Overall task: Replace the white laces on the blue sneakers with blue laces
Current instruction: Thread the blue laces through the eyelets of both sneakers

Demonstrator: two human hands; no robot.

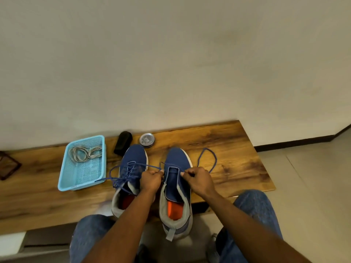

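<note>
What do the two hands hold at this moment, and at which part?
Both hands pinch the blue lace at the front eyelets of the right sneaker: the left hand near one end, the right hand where the loop begins.

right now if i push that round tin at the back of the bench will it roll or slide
Probably slide. The round tin lies flat on its base on the bench, lid up, so it should not roll unless it tips onto its edge. It looks low and squat, so tipping seems unlikely. The smooth wood may let it glide easily.
</note>
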